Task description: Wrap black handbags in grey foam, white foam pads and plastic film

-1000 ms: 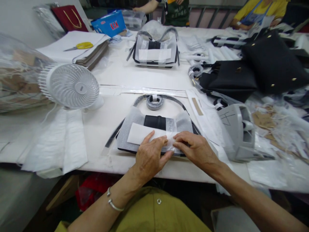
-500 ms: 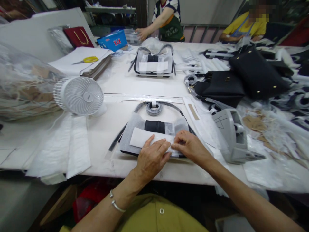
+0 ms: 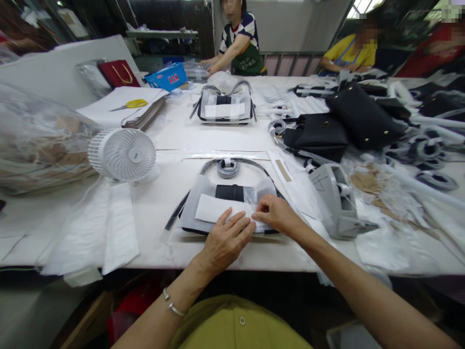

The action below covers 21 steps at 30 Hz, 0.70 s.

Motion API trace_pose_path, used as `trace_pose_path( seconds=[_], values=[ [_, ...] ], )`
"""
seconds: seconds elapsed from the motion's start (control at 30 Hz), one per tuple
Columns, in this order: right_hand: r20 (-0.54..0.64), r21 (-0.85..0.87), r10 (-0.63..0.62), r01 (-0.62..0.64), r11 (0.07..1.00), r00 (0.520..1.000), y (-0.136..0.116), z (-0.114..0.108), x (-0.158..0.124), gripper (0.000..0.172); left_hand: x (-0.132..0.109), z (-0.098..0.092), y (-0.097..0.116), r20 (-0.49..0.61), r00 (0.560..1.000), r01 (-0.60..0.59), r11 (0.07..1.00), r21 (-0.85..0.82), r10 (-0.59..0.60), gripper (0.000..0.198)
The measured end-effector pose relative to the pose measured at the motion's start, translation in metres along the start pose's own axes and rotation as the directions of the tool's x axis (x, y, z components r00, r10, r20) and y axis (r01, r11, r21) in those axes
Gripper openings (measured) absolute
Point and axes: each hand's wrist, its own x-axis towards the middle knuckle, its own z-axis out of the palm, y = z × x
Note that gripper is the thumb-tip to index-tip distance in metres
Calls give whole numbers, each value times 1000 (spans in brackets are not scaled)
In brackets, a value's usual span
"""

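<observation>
A black handbag (image 3: 185, 230) lies flat before me, covered by thin white tissue paper (image 3: 194, 191). Its black flap strap (image 3: 230, 192) shows through, and its wrapped handle (image 3: 254, 163) arches behind. Across the front lies a folded white foam strip (image 3: 209, 207). My left hand (image 3: 230, 235) rests flat on the strip's lower edge, fingers stretched out. At the strip's right end my right hand (image 3: 273, 212) is closed in a pinch, thumb against forefinger; what sits between the fingertips is too small to make out. A coil of wrapped strap (image 3: 228, 169) sits inside the handle's arch.
A grey tape dispenser (image 3: 332, 201) stands right of the bag. To the left are a white fan (image 3: 125, 155) and white foam sheets (image 3: 121, 228). Another wrapped bag (image 3: 225, 112), yellow scissors (image 3: 135, 103) and black bags (image 3: 316, 133) lie farther back. Co-workers stand beyond.
My view has tilted up and turned slightly right. The right hand has shifted slightly left along the strip, still pinching; the left hand stays flat on it.
</observation>
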Motion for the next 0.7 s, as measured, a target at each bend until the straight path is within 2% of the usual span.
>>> trace_pose_path(
  seconds=[0.17, 0.23, 0.3, 0.37, 0.43, 0.53, 0.57, 0.6, 0.63, 0.7],
  values=[
    [-47, -37, 13, -15, 999, 999, -2, 5, 6, 12, 4, 1, 4, -36, 997, 64, 998, 18, -63, 28],
    [-58, 29, 24, -22, 999, 998, -6, 1, 4, 10, 4, 1, 4, -33, 997, 64, 998, 25, -64, 28],
    [-102, 180, 54, -35, 983, 993, -9, -14, -7, 10, 4, 2, 3, -34, 998, 60, 998, 28, -59, 28],
    [-201, 312, 118, -51, 949, 972, -3, -40, -27, 18, 3, 3, 1, -39, 998, 55, 998, 24, -54, 28],
    [-353, 336, 220, -96, 937, 909, 14, -74, -55, 26, 3, 3, 0, -50, 998, 41, 999, 16, -40, 28],
    [-577, 270, 373, -261, 927, 727, 56, -123, -98, 32, 3, 2, -1, -77, 997, 6, 1000, 24, -4, 29],
    [-611, 267, 418, -322, 908, 672, 71, -136, -111, 32, 3, 2, -2, -87, 996, -8, 999, 37, 11, 30],
    [-609, 285, 466, -371, 884, 642, 85, -145, -121, 33, 3, 3, -4, -95, 995, -25, 998, 55, 31, 31],
    [-572, 318, 517, -409, 856, 637, 97, -151, -129, 34, 3, 4, -5, -105, 993, -40, 996, 75, 47, 32],
    [-444, 391, 591, -447, 804, 674, 114, -155, -136, 36, 3, 6, -9, -116, 990, -63, 992, 110, 75, 36]
  ],
)
